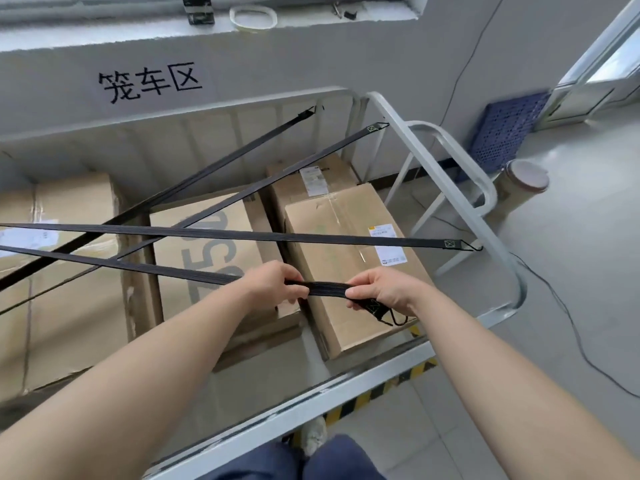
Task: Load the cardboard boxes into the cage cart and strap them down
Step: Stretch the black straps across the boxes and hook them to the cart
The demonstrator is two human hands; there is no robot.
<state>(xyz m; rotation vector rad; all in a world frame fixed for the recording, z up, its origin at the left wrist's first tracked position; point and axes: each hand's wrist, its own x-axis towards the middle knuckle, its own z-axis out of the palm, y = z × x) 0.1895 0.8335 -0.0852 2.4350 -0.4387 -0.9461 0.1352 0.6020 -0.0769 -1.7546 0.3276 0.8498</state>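
One black strap point(329, 289) stretches between two fists: the left hand point(277, 282) curls round it and the right hand point(381, 289) pinches its hooked end. Cardboard boxes point(329, 216) lie directly beneath both hands, inside the cage cart point(450, 199). Three other straps point(242, 233) cross just beyond the knuckles.

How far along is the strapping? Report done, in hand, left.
Done: brown cardboard boxes sit in the grey metal cage cart; three black straps are hooked to its rails. In hand: left hand and right hand grip the fourth black strap. Left: its hook hangs unattached.
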